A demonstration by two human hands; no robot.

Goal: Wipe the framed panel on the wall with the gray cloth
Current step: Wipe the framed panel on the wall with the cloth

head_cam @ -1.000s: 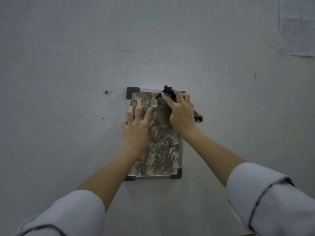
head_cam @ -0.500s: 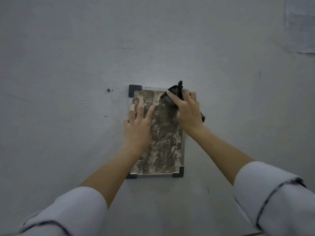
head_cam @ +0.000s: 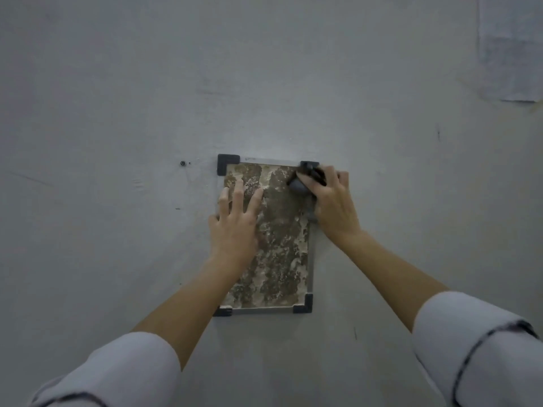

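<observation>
Right hand (head_cam: 333,201), fist bunched round the gray cloth (head_cam: 305,180), has slid out to the framed panel (head_cam: 279,245)'s top-right corner, left hand (head_cam: 235,224) flat, bracing, empty.

Gray cloth (head_cam: 302,183) against framed panel (head_cam: 282,242)

Dim, flat, bluish-gray light; the wall (head_cam: 117,83) is brightest just above centre, corners fall darker, and the whole view is soft and grainy.

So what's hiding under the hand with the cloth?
The right hand presses the gray cloth on the framed panel's top right corner. The cloth peeks out by the fingers; the frame corner beneath is mostly covered.
</observation>
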